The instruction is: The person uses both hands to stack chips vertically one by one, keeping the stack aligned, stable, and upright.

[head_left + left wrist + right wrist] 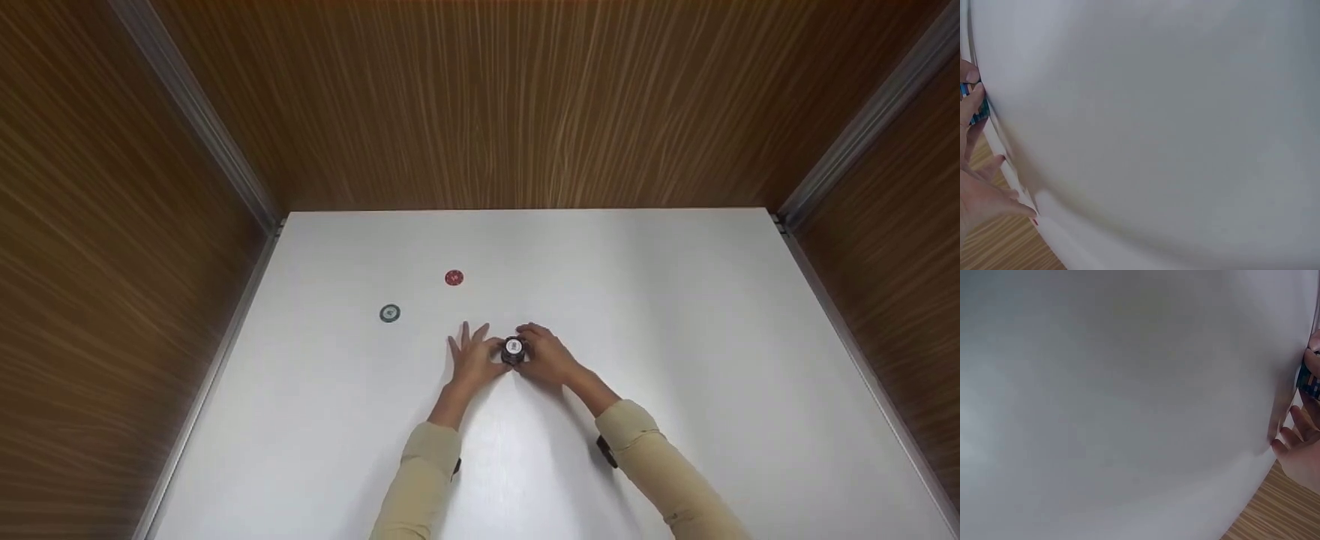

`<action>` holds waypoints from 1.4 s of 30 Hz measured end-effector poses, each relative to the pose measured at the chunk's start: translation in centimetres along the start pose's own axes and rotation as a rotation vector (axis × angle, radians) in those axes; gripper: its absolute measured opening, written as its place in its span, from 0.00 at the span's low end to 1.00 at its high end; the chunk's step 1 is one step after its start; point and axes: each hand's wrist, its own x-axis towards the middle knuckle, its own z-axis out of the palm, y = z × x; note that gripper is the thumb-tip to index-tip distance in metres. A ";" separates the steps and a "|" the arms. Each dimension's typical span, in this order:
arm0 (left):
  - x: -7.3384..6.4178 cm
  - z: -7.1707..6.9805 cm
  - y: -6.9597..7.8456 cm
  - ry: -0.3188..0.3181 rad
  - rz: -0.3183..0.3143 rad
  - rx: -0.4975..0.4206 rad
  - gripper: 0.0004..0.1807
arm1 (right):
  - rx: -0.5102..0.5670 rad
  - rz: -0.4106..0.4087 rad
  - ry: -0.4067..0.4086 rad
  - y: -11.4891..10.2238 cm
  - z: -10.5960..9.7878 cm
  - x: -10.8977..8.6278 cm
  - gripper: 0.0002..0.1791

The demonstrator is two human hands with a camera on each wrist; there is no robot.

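Note:
A stack of dark poker chips (513, 348) stands on the white table, its top chip showing a pale centre. From the left side, my left hand (474, 363) pinches the stack between thumb and index finger, the other fingers spread outward. My right hand (550, 360) grips the same stack from the right, thumb in front and fingers behind. At the left wrist view's edge, the chip stack (983, 109) shows blue and dark bands between the fingertips. The right wrist view has only part of the stack (1303, 378), partly covered by fingers.
A red poker chip (454, 277) lies flat beyond the left hand. Farther left is a dark grey-green chip (389, 313) with a light centre. The white table (712, 337) is bordered by wood-grain panels (480, 105) at the back and both sides.

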 end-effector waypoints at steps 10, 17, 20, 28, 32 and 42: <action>0.3 -1.0 -1.4 -0.061 0.049 -0.018 0.25 | 0.059 0.064 -0.052 0.4 0.3 -0.1 0.26; 0.8 -3.7 -5.9 -0.025 0.031 -0.053 0.30 | 0.061 0.096 -0.058 0.1 0.5 0.0 0.28; 0.9 -4.7 -7.7 0.055 -0.081 0.031 0.31 | 0.058 0.106 -0.070 0.0 0.6 0.0 0.30; 0.5 -5.9 -9.9 0.038 -0.329 0.219 0.33 | 0.057 0.116 -0.082 0.1 0.4 -0.3 0.33; 0.4 -5.6 -9.8 0.109 -0.293 0.264 0.26 | 0.055 0.093 -0.070 0.1 0.2 -0.4 0.33; -0.2 -5.9 -9.9 0.197 -0.319 0.257 0.21 | 0.047 0.090 -0.089 0.2 0.3 -0.4 0.33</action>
